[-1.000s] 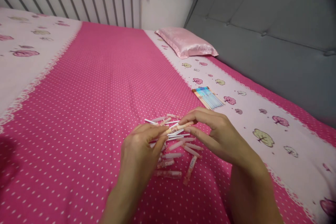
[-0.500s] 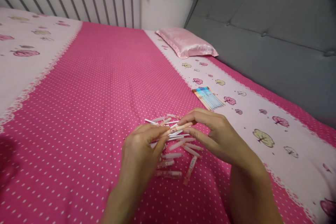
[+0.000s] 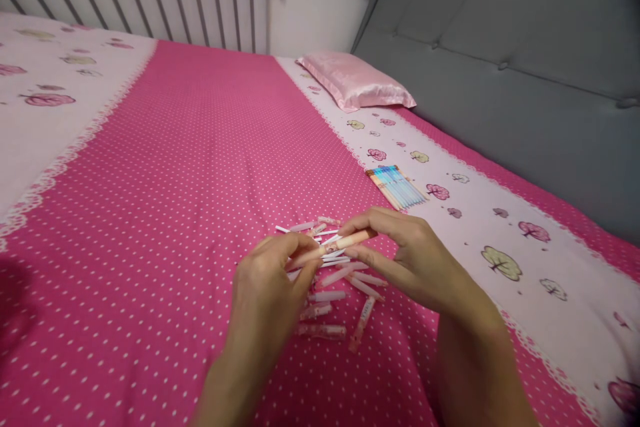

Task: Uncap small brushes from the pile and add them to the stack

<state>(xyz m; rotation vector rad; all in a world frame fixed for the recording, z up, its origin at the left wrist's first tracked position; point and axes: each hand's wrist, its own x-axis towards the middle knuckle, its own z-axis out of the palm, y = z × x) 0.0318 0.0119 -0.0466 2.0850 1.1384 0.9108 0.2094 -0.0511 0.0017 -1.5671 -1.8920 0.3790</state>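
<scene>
Both of my hands are over the bed, a peach-coloured pen (image 3: 353, 239) slanting between them. My left hand (image 3: 267, 277) is closed, with its fingers and thumb pinching the pen's left part. At the pen's right end, my right hand (image 3: 420, 257) has its thumb and forefinger round the barrel. A small printed picture shows on the pen's middle. Beneath the hands lies a loose pile of pink pen parts (image 3: 327, 296) and thin white refills (image 3: 335, 261), partly covered by my fingers. One printed pink barrel (image 3: 362, 325) lies apart at the near side.
A neat row of blue and peach pens (image 3: 397, 187) lies beyond my right hand. Farther back is a pink satin pillow (image 3: 355, 79) against the grey padded headboard (image 3: 490, 33). The pink dotted bedsheet (image 3: 210, 147) spreads under everything; a white radiator (image 3: 200, 0) stands behind.
My left fingers have shifted a little, and more of the peach pen shows between the hands. My right forefinger and thumb have moved slightly along its right end. The pile is unchanged.
</scene>
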